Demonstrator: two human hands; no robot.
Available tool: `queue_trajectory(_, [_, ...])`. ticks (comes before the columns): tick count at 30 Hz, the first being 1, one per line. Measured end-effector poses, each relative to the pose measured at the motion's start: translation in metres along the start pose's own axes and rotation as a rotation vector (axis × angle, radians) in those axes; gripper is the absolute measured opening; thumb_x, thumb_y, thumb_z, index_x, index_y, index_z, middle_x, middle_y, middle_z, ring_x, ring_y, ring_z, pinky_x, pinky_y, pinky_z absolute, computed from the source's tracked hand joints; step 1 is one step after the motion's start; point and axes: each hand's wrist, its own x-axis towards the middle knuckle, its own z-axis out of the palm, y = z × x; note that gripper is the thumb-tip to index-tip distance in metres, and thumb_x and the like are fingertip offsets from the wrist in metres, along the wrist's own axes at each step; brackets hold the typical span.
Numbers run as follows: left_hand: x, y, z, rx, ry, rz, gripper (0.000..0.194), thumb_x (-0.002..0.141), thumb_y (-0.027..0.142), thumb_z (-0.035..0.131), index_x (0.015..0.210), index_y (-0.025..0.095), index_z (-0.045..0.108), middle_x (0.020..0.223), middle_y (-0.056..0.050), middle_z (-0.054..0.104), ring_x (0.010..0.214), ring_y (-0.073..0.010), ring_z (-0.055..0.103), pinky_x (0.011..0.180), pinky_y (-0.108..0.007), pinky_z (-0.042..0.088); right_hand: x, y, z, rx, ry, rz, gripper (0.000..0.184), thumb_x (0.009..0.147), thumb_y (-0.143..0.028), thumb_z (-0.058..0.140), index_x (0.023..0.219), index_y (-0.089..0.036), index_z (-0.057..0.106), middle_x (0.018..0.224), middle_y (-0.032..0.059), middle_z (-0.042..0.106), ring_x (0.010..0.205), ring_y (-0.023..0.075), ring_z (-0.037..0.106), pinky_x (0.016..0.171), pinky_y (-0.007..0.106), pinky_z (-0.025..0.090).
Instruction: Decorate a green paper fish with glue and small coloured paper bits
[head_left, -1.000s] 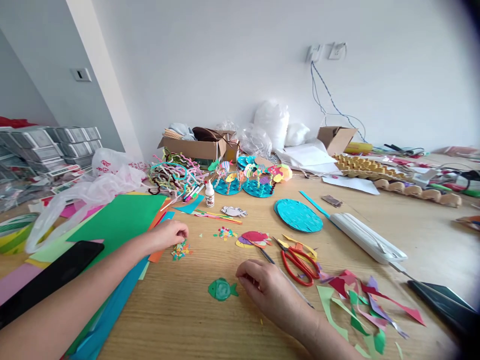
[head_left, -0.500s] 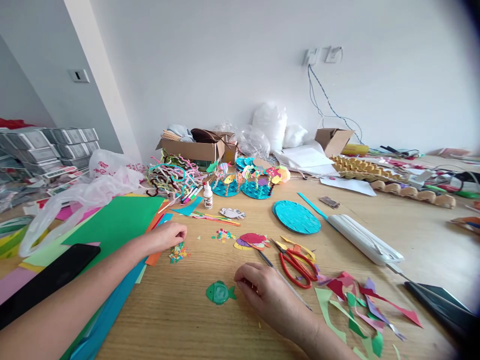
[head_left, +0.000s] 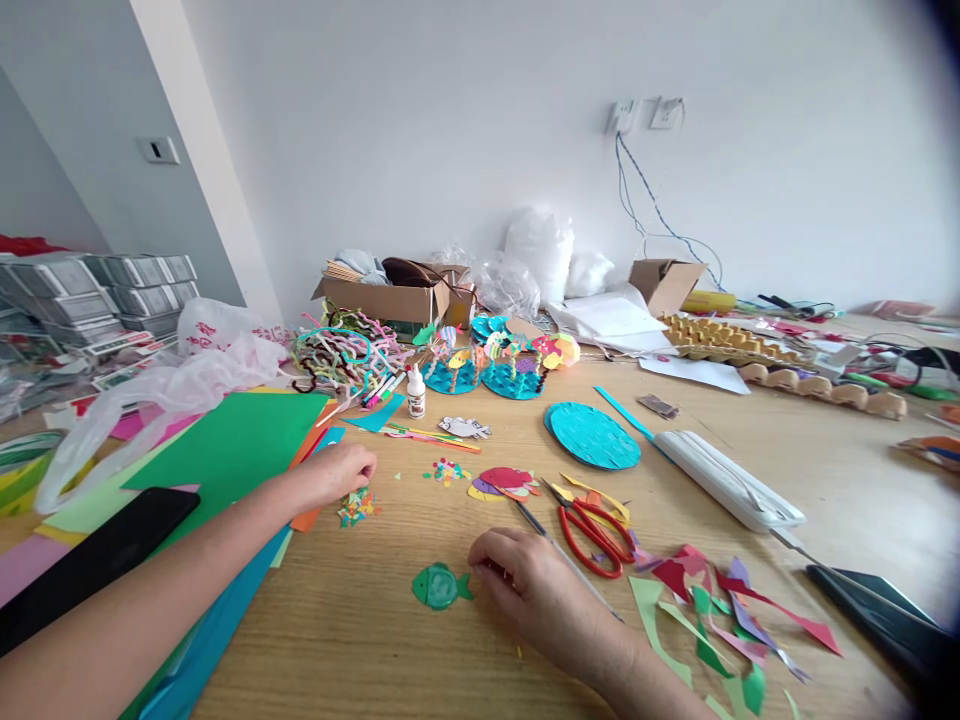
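A green paper fish (head_left: 439,586) lies flat on the table, its body shiny and wet-looking. My right hand (head_left: 532,590) rests just right of its tail, fingers curled together; tiny yellow specks show by the fingers, but what they hold is hidden. Over a pile of small cut paper bits (head_left: 358,508) is my left hand (head_left: 337,472), with its fingers pinched and their tips out of sight. Round paper confetti (head_left: 448,471) lies farther back. Red and purple paper fish (head_left: 506,482) are stacked beyond my right hand, next to a grey pen (head_left: 559,548).
Red-handled scissors (head_left: 596,535) and paper scraps (head_left: 712,610) lie to the right. A glue bottle (head_left: 415,392), a fish drawing (head_left: 465,427) and blue discs (head_left: 596,436) stand farther back. Coloured paper sheets (head_left: 232,435) and a black phone (head_left: 105,545) are under or beside my left arm.
Almost nothing differs. My left hand has shifted very slightly to the right above the paper bits; my right hand stays beside the green fish.
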Motion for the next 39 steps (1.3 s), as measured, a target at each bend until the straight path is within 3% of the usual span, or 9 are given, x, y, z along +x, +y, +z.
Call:
queue_trajectory(8, [-0.001,0.001,-0.006,-0.213,0.058,-0.032,0.029,0.093,0.032,0.058,0.118,0.017,0.056,0.119,-0.008,0.058,0.097,-0.0227,0.061,0.081,-0.043,0.053,-0.001,0.002,0.0,0.003,0.01,-0.01,0.019,0.08,-0.004,0.051,0.079,-0.017,0.064,0.078,0.0024,0.066,0.069,0.0133,0.058,0.06,0.021,0.037])
queue_trajectory(10, [-0.005,0.003,-0.012,-0.319,0.089,-0.04,0.025,0.092,0.033,0.059,0.109,0.015,0.06,0.109,-0.007,0.061,0.092,-0.0215,0.062,0.078,-0.04,0.053,-0.001,0.004,0.001,0.014,0.032,-0.013,0.019,0.08,-0.004,0.05,0.079,-0.017,0.064,0.078,0.0025,0.066,0.07,0.0137,0.058,0.061,0.022,0.037])
queue_trajectory(12, [-0.011,0.01,-0.02,-0.449,0.119,-0.036,0.02,0.088,0.033,0.06,0.089,0.014,0.061,0.086,-0.002,0.062,0.079,-0.019,0.061,0.071,-0.034,0.052,0.0,0.004,0.002,0.049,0.064,0.007,0.019,0.08,-0.004,0.05,0.078,-0.017,0.064,0.076,0.0024,0.066,0.07,0.0139,0.058,0.062,0.022,0.038])
queue_trajectory(14, [-0.022,0.023,-0.026,-0.602,0.134,-0.021,0.021,0.082,0.036,0.058,0.075,0.017,0.054,0.067,0.002,0.054,0.066,-0.0158,0.056,0.062,-0.029,0.048,0.002,0.003,0.003,0.12,0.097,0.06,0.018,0.08,-0.004,0.05,0.076,-0.017,0.063,0.071,0.0014,0.063,0.068,0.0136,0.058,0.062,0.022,0.039])
queue_trajectory(19, [-0.051,0.071,-0.029,-0.905,0.107,0.036,0.025,0.074,0.044,0.053,0.077,0.02,0.048,0.067,0.003,0.052,0.061,-0.0132,0.052,0.057,-0.025,0.042,0.012,-0.012,0.001,0.557,0.085,0.333,0.012,0.079,-0.007,0.052,0.073,-0.017,0.055,0.058,-0.0046,0.053,0.056,0.0107,0.057,0.051,0.019,0.039])
queue_trajectory(22, [-0.059,0.094,-0.027,-1.068,0.076,0.04,0.025,0.07,0.043,0.058,0.075,0.02,0.05,0.064,0.003,0.053,0.06,-0.0127,0.048,0.057,-0.025,0.039,0.02,-0.023,-0.003,0.696,0.072,0.357,0.008,0.079,-0.01,0.053,0.075,-0.018,0.054,0.061,-0.005,0.054,0.056,0.0116,0.061,0.044,0.017,0.038])
queue_trajectory(28, [-0.057,0.116,-0.024,-1.203,0.014,0.049,0.018,0.065,0.034,0.063,0.072,0.018,0.058,0.065,0.003,0.056,0.061,-0.0126,0.047,0.059,-0.025,0.037,0.033,-0.033,-0.006,0.475,0.169,0.224,0.007,0.08,-0.011,0.055,0.077,-0.018,0.057,0.067,-0.0025,0.06,0.06,0.0109,0.062,0.049,0.017,0.039])
queue_trajectory(39, [-0.055,0.124,-0.016,-1.142,0.009,0.031,0.021,0.062,0.038,0.062,0.068,0.019,0.055,0.061,0.004,0.052,0.06,-0.0134,0.046,0.058,-0.026,0.034,0.039,-0.031,0.007,0.192,0.256,0.187,0.015,0.075,-0.004,0.058,0.067,-0.017,0.059,0.061,-0.0024,0.061,0.057,0.0095,0.052,0.051,0.019,0.032])
